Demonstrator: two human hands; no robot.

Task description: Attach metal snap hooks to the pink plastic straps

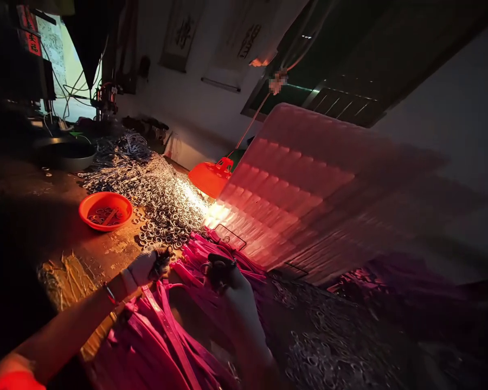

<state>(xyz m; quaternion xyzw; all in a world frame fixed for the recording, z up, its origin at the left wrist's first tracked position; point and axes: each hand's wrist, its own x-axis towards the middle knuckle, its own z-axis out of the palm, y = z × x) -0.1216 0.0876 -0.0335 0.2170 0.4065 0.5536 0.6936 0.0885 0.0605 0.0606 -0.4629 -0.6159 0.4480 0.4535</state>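
The left grip point(156, 264) and right grip point(222, 275) look curled; I cannot tell whether either holds anything. Pink straps point(148, 336) lie between and nearer than the grips; metal rings point(166, 203) heap on the desk point(106, 250) beyond the left grip. Keeping each strap flat and separate should probably limit tangling.

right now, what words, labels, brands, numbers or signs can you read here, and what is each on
"福", most likely: lowest character on the red paper strip, upper left; those above are unclear.
Left pale hanging scroll: dark character, too dim to read surely.
Right pale hanging scroll: dark characters, too blurred.
Magenta flat straps: no readable text.
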